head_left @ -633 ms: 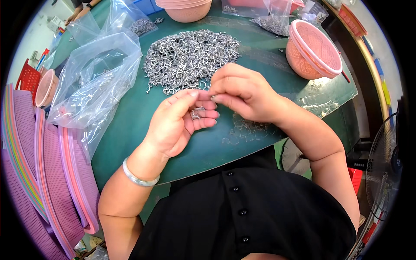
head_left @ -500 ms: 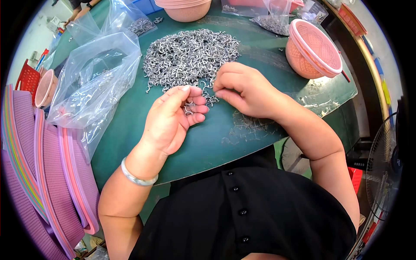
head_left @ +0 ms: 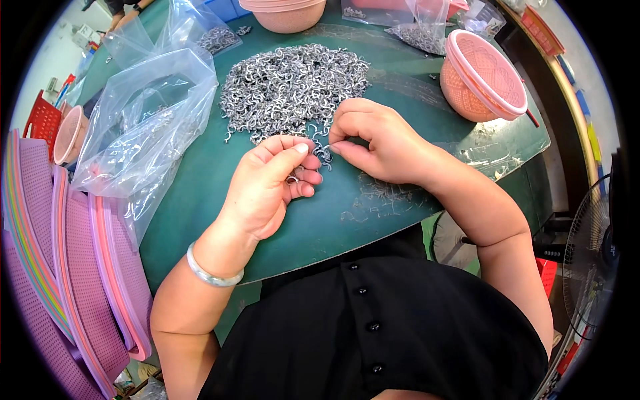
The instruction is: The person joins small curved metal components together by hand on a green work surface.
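A heap of small curved silver metal hooks [head_left: 293, 90] lies on the green tabletop [head_left: 307, 227], straight ahead of my hands. My left hand [head_left: 263, 183] is palm up at the heap's near edge, its fingers curled round a few hooks and the thumb over them. Just to the right, my right hand [head_left: 387, 143] is closed in a pinch beside the heap; whatever its fingertips hold is too small to make out. Several loose hooks [head_left: 323, 153] trail off the heap between the two hands.
A clear plastic bag [head_left: 150, 120] lies left of the heap. Purple perforated baskets [head_left: 87, 267] stand at the table's left edge. Pink baskets [head_left: 467, 87] sit stacked at right, more pink tubs [head_left: 287, 17] behind. A bag of hooks [head_left: 420, 37] lies far right. A fan [head_left: 587, 247] stands lower right.
My left thumb has come down across the curled fingers, covering more of the hooks in them. My right hand has barely moved.
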`<state>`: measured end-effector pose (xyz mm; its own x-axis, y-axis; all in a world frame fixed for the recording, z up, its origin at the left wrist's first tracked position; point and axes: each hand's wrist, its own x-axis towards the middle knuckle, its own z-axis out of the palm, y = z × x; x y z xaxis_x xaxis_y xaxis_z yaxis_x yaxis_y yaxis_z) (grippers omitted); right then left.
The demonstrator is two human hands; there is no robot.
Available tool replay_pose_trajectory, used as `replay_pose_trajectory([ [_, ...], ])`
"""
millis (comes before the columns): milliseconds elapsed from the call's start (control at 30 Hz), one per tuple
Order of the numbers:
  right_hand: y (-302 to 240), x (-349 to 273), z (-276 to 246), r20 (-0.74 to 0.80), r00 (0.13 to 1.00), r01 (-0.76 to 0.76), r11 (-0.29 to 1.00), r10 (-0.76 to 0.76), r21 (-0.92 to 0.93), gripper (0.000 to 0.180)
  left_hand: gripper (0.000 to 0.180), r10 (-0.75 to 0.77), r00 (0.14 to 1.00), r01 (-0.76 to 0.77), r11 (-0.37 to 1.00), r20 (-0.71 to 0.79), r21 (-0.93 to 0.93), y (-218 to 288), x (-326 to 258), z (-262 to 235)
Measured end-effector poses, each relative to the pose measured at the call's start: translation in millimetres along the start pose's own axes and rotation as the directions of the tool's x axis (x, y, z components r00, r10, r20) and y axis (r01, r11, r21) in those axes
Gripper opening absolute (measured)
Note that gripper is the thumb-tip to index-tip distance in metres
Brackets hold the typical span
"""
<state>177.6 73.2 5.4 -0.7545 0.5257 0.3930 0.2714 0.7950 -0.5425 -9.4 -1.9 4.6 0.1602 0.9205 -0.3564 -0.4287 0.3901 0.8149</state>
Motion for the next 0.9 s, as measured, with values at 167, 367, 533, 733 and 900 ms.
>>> replay_pose_trajectory([
  [167, -4.7, 1.1, 2.7, -0.119, 0.985, 0.127, 0.991, -0.121, 0.042, 0.009, 0.012, -0.019, 1.0, 0.018, 0.996, 0.013, 0.086, -1.0, -1.0, 2.7],
  [367, -6.7, 1.8, 1.5, -0.132, 0.985, 0.136, 0.978, -0.115, 0.16, 0.007, 0.01, 0.003, 0.996, -0.003, 1.0, 0.089, 0.001, -5.0, 2.2, -3.5],
  [533, 0.0, 1.7, 2.4, -0.159, 0.987, 0.061, 0.986, -0.035, 0.158, 0.004, 0.009, -0.008, 0.984, 0.037, 0.986, 0.177, -0.163, -3.2, 4.1, -8.8],
  [733, -6.2, -0.8, -0.9, -0.002, 1.0, -0.025, 0.929, 0.028, 0.369, 0.008, 0.01, 0.019, 0.952, 0.071, 0.956, 0.304, -0.283, -2.8, 5.4, -9.5],
  [900, -8.9, -1.0, 0.9, -0.008, 0.998, -0.052, 0.901, 0.061, 0.43, 0.01, 0.009, 0.028, 0.951, 0.065, 0.956, 0.307, -0.288, -6.1, 6.8, -7.6],
])
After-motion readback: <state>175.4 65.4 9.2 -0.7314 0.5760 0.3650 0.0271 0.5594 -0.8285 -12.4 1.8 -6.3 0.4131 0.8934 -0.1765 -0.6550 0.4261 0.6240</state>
